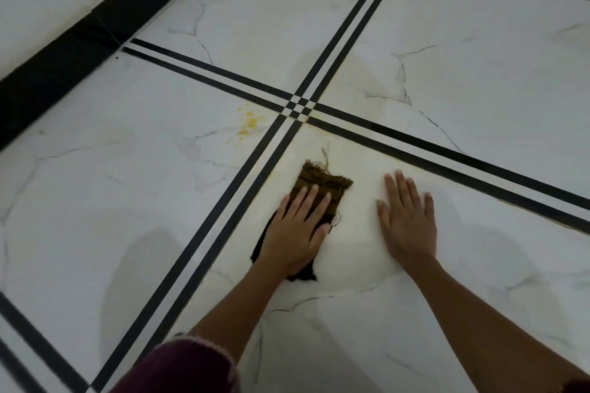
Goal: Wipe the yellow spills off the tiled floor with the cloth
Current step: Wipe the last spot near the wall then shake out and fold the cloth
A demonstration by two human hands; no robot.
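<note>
Left hand (297,230) presses the cloth (324,183) flat to the tiled floor (127,201). Its fingers are straight and slightly spread, not curled round the fabric. Right hand (407,220) lies palm-down on bare tile just beside the cloth, fingers straight, holding nothing.

Yellow spills (250,122): we note a cluster of drops on the next tile, beyond the black stripes (252,169), apart from the cloth and not yet wiped. A faint yellowish film shows around the cloth.

Risks, as we judge them:
- The cloth looks soiled, so a pass may smear yellow wider rather than lift it.
- Under flat pressure alone, the cloth may bunch or slip from beneath the palm.
- Residue may lodge along the stripes.
- The bracing hand may slide if the tile is damp.
</note>
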